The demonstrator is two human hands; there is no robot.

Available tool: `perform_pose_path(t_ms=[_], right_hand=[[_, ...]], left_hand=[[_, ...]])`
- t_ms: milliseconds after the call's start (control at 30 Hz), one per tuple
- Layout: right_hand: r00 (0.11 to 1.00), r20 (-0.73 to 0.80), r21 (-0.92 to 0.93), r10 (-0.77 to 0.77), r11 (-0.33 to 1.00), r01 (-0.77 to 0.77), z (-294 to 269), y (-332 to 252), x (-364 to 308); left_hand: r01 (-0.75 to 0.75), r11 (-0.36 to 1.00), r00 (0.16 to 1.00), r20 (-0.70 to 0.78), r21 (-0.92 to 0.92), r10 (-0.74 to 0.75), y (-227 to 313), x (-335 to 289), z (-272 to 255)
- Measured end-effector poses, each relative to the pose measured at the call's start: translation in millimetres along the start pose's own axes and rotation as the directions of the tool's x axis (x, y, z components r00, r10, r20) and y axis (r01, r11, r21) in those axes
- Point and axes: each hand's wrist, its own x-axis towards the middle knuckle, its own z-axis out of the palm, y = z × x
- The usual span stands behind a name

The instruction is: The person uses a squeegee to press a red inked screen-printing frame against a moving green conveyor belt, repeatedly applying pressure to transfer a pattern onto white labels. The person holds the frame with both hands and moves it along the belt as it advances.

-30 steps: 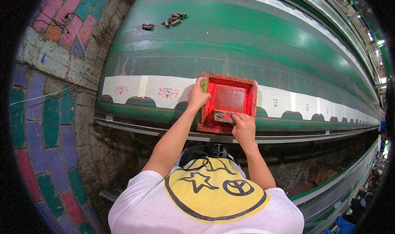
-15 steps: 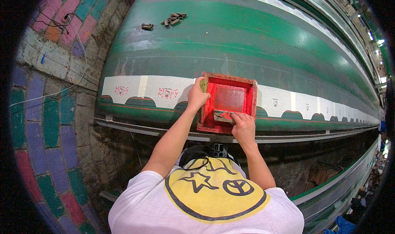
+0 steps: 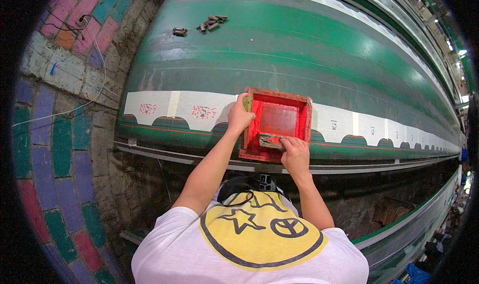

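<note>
1 L hand [image 3: 240, 117], 1 R hand [image 3: 296, 155], 1 frame [image 3: 280, 94], 1 squeegee [image 3: 268, 141], 2 wht strips [image 3: 187, 100] on tbl [image 3: 214, 57]

Compared with 1 second ago, the head view has shifted barely perceptibly over the green table [image 3: 319, 49].

My left forearm [image 3: 212, 163] slants forward and to the right, my right forearm [image 3: 315, 198] forward and to the left, both bare. My left hand [image 3: 240, 118] curls in a grip, thumb rightward. My right hand [image 3: 296, 155] sits nearer my body, fingers bent, its back facing up.
</note>
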Motion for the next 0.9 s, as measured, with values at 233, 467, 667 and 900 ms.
perform_pose_path(t_ms=[233,467,667,900], right_hand=[[1.0,0.001,0.01,-0.006,1.0,0.006,-0.3,0.8,-0.1],[1.0,-0.006,0.008,-0.005,1.0,0.005,0.8,1.0,-0.6],[1.0,0.0,0.005,-0.007,1.0,0.007,-0.7,-0.4,0.3],[1.0,0.003,0.006,-0.008,1.0,0.008,-1.0,-0.9,0.1]], left_hand=[[-0.03,1.0,0.999,-0.015,0.0,0.03,-5.8,1.8,3.2],[-0.003,1.0,1.0,-0.002,-0.025,0.003,-3.8,1.7,1.5],[-0.01,1.0,1.0,-0.006,-0.013,0.01,-4.3,1.9,1.8],[-0.007,1.0,1.0,-0.003,-0.014,0.007,-2.6,0.7,0.4]])
